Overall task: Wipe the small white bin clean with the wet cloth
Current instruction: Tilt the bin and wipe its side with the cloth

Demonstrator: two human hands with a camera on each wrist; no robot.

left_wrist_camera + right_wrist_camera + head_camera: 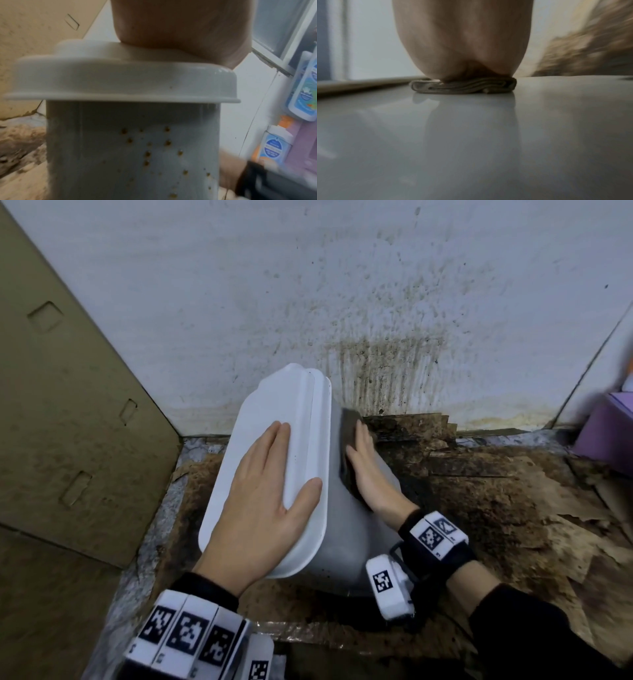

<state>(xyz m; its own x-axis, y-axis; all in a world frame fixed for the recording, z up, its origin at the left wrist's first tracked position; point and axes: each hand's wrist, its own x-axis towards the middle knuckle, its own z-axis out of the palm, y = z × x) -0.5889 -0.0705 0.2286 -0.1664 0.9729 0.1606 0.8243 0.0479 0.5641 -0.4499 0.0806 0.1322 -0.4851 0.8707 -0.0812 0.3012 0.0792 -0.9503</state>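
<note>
At the far left a brown cardboard panel (61,392) leans against the stained white wall (308,285). Beside it the small white bin (308,440) stands on soiled, wet cardboard sheets (479,508) in the corner. The person's left hand (263,505) lies flat on the bin's lid (263,412), fingers straight and thumb spread, gripping nothing. To the right, the right hand (366,470) presses a dark, folded wet cloth (349,426) flat against the bin's side wall, fingers extended rather than curled round it. Both wrists carry white blocks printed with black square code markers (430,537) (no readable words on them). Only the left wrist view shows the bin's near face dotted with brown specks (147,154), and, further right, white bottles with blue labels (307,86) whose writing is too blurred to read. The right wrist view alone shows the cloth's layered folds (464,85) squeezed under the palm on the glossy bin surface (471,142). At the head view's far right edge sits a purple box (606,429).
</note>
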